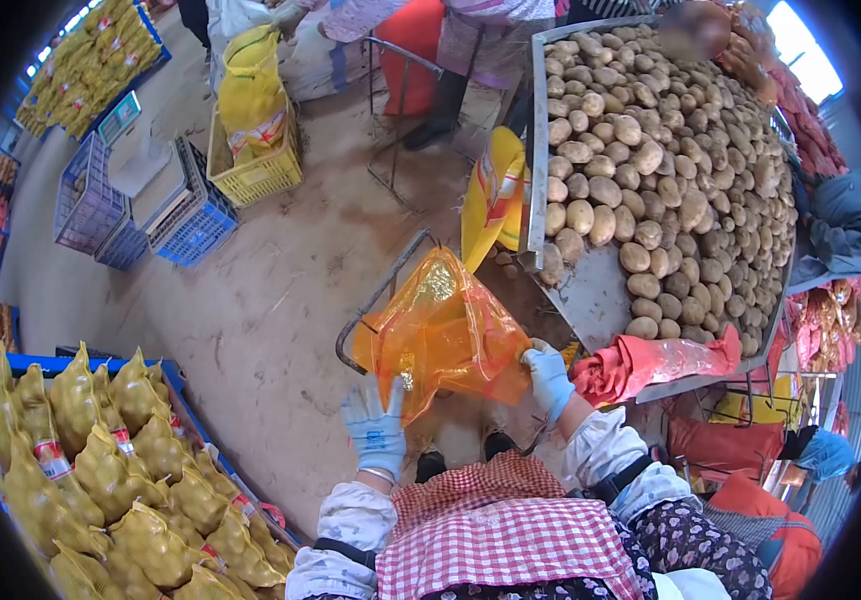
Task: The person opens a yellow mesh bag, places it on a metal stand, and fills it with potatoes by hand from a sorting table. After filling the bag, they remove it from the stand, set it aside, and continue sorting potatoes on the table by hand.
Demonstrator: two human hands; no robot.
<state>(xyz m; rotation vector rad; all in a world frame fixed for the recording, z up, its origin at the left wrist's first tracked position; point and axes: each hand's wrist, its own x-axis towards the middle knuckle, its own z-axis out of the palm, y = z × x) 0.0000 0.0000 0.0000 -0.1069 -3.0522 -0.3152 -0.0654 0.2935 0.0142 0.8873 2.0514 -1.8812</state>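
Observation:
An orange mesh bag hangs spread out in front of me, its upper part on a bent metal frame. My right hand, in a light blue glove, is closed on the bag's right edge. My left hand, gloved alike, is beside the bag's lower left edge with its fingers spread. Right of the bag, a metal sorting table holds a large heap of potatoes. Folded red bags lie on the table's near edge. A yellow bag hangs at its left side.
Filled yellow sacks are stacked at lower left. Blue crates and a scale display stand at upper left, near a yellow crate holding a yellow bag. A person stands at the top; another person is at the right.

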